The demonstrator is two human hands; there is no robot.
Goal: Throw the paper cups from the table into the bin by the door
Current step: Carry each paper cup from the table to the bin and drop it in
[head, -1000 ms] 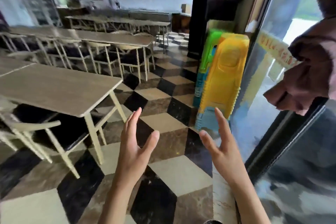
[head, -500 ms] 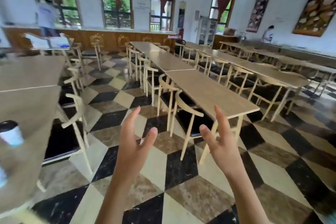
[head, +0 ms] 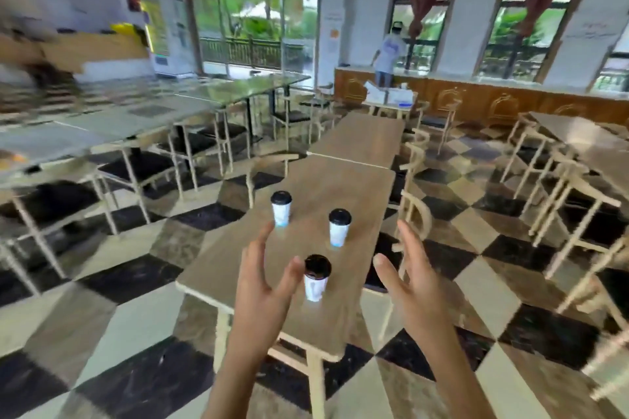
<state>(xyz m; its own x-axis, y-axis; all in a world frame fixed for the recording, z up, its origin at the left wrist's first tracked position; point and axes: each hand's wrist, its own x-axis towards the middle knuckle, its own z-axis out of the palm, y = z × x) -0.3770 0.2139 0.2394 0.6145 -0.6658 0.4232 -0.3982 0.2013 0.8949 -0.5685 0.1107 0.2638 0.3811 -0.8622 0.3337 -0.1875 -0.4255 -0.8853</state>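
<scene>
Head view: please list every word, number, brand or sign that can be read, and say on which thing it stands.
No text can be read in this picture.
Three paper cups: pale print on the sides, too blurred to read.
Orange notice on the pillar: too small.
Yellow poster on the left wall: blurred.
Faint writing on the right pillar: illegible.

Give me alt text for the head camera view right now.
Three lidded paper cups stand upright on a wooden table: nearest cup, right cup, far left cup. An open left hand and right hand flank the nearest cup, holding nothing.
</scene>
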